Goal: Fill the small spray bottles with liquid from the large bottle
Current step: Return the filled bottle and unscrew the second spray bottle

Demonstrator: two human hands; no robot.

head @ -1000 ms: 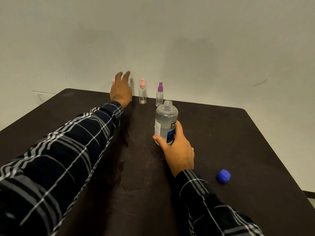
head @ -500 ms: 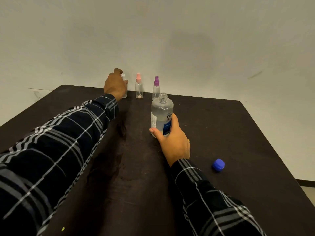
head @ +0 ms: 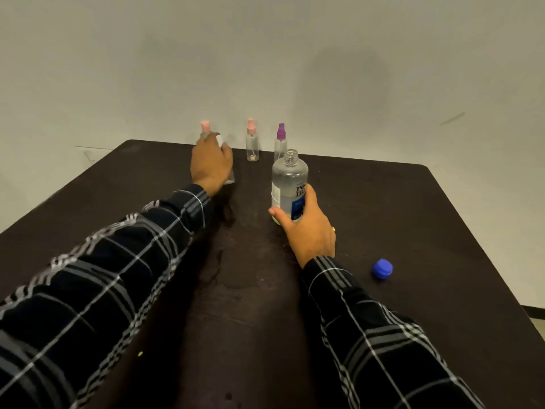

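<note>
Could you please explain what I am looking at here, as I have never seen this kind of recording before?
There is no machine here. A person wears a camera on their head, so the single view looks forward and down at their own two hands in plaid sleeves. On the dark table, the left hand grips a small spray bottle with a pink top. The right hand holds the large bottle, which stands upright, uncapped, with clear liquid inside. Two more small bottles stand near the far edge: a second pink-topped bottle and a purple-topped bottle. A blue cap lies loose on the right.
</note>
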